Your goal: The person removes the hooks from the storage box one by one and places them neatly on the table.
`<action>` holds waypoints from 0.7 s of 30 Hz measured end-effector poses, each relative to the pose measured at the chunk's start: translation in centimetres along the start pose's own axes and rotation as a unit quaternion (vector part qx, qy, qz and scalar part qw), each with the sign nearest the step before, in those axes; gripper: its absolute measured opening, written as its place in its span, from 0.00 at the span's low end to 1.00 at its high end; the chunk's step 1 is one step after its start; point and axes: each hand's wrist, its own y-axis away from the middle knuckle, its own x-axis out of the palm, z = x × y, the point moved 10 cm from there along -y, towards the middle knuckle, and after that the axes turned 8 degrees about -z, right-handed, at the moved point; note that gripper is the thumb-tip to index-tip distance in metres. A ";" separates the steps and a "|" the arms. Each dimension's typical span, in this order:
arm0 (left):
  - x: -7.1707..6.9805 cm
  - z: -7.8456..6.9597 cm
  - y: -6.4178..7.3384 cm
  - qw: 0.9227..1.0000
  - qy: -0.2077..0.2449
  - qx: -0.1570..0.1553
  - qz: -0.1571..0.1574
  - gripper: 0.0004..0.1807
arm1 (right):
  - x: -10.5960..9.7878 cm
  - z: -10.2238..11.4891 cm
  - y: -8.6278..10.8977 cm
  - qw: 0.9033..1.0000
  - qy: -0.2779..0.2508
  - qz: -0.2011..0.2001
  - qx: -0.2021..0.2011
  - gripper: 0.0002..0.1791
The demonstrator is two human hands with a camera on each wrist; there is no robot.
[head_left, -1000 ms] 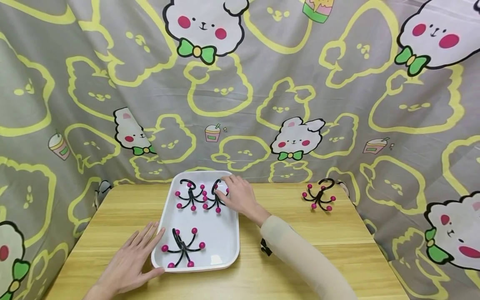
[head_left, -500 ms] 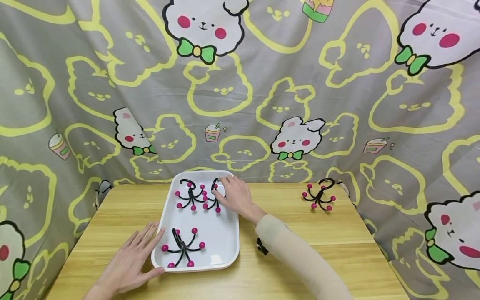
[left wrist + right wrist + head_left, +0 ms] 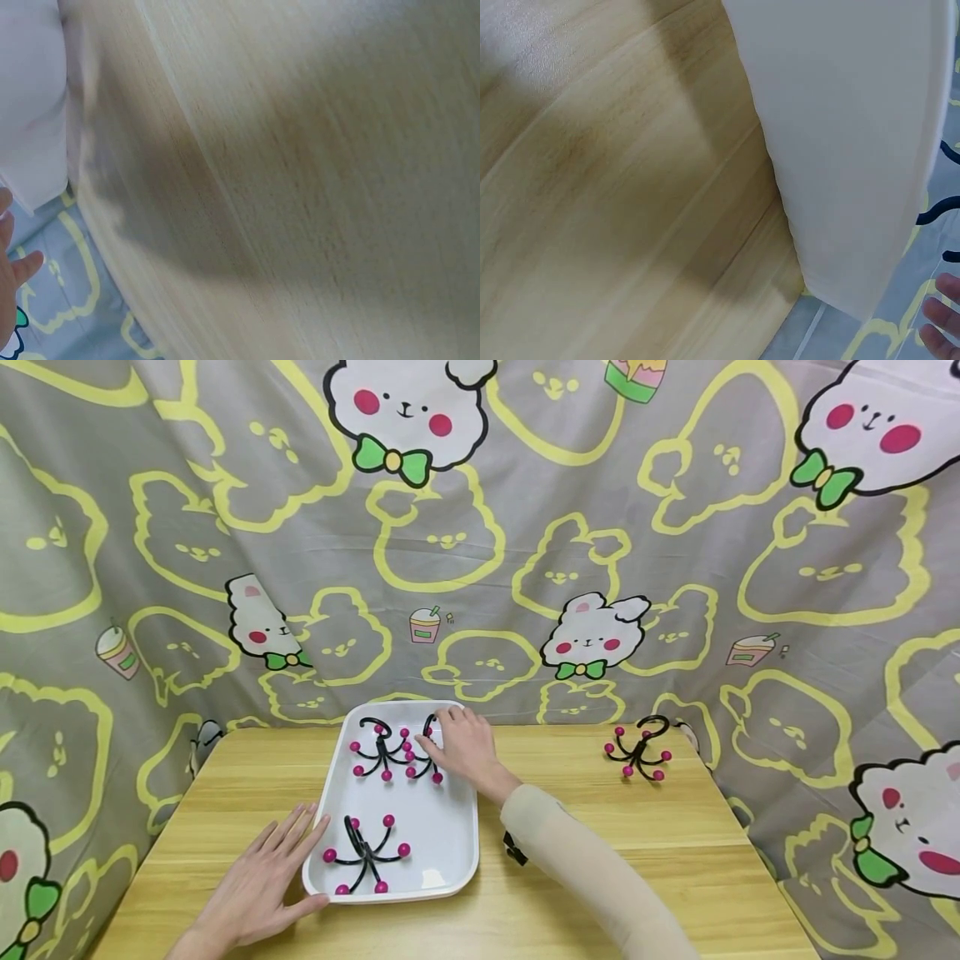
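Observation:
My right hand reaches over the right rim of the white tray. Its thumb and fingers pinch the hooked top of a black claw hanger with pink ball tips; the hand hides part of it. Close on its left, another such hanger lies with its arms overlapping. At the tray's near end rests a third hanger. My left hand lies flat with spread fingers against the tray's left side, thumb at the near corner. The right wrist view catches only fingertips beside black hook parts.
Another black hanger stands on the wooden table at the back right. A small black item shows beside my right sleeve. A grey patterned curtain surrounds the table behind and at both sides.
My right hand has shifted slightly left, and the hook at its fingertips has turned left with it. The left hand and the tray keep their places.

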 end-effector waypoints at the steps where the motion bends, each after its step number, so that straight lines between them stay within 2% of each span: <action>1: 0.0 0.0 0.0 1.000 0.000 0.000 0.000 0.57 | 0.0 0.0 0.0 1.000 0.001 0.001 0.001 0.35; 21: 0.1 0.0 0.0 1.000 -0.001 -0.002 0.002 0.57 | -0.6 0.0 0.3 0.999 -0.001 -0.042 -0.028 0.25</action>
